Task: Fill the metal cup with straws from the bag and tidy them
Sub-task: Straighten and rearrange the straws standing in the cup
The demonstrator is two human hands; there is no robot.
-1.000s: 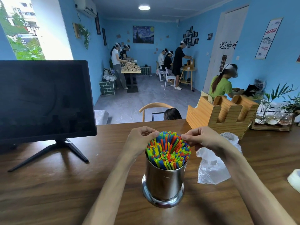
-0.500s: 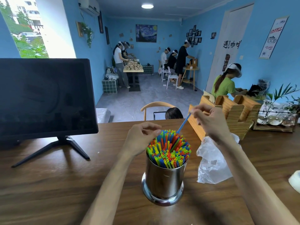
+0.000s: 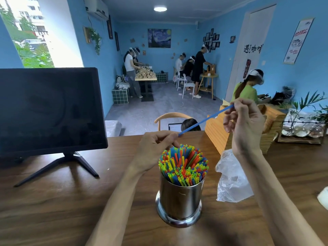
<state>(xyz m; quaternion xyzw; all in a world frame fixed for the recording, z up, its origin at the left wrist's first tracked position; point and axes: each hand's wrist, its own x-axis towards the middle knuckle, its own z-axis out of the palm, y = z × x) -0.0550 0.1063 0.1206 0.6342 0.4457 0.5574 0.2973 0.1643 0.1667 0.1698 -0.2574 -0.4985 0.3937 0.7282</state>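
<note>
1. A metal cup [image 3: 179,201] stands upright on a wooden table [image 3: 53,210], packed with colourful straws [image 3: 183,164] whose tips fan out above its rim.
2. The right hand [image 3: 244,126] is raised above and to the right of the cup, its thumb and fingertips pinching the upper end of a single blue straw [image 3: 205,120].
3. That blue straw slants down to the left, clear of the bundle, its lower end near the knuckles of the left hand [image 3: 156,148].
4. The left hand sits at the far left edge of the bundle, fingers curled; whether they grip any straws cannot be told.
5. A crumpled clear plastic bag [image 3: 230,178] lies on the table just right of the cup, partly behind the right forearm.
6. A dark monitor [image 3: 49,110] stands on the table's left side, and a wooden holder [image 3: 218,132] sits behind the bag.
</note>
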